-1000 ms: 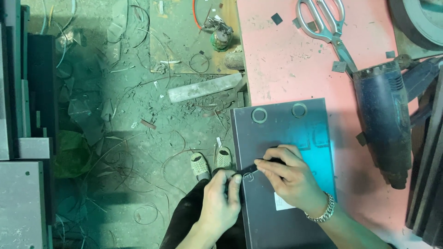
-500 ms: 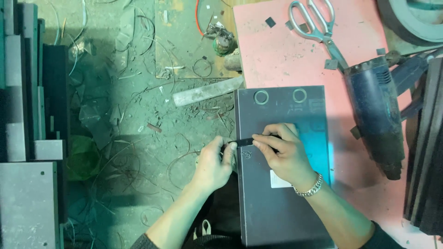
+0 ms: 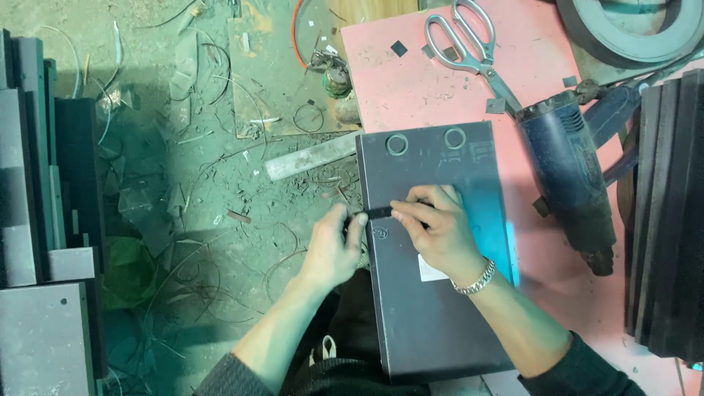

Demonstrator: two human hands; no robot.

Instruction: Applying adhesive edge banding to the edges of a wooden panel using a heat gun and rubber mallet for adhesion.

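A flat, matte dark-grey rectangular panel with two ring holes lies along the left edge of the scuffed pink tabletop. Left hand and right hand pinch a short black strip at the panel's left edge. Steel scissors and a blue power tool lie beside it. Scrap litters the concrete floor.

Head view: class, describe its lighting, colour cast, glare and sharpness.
Head view: a green cast tints the littered floor at left; a cyan sheen glares off the dark panel beside the right hand; the left hand at the panel's edge is evenly lit; focus is sharp, with the scissors crisp.
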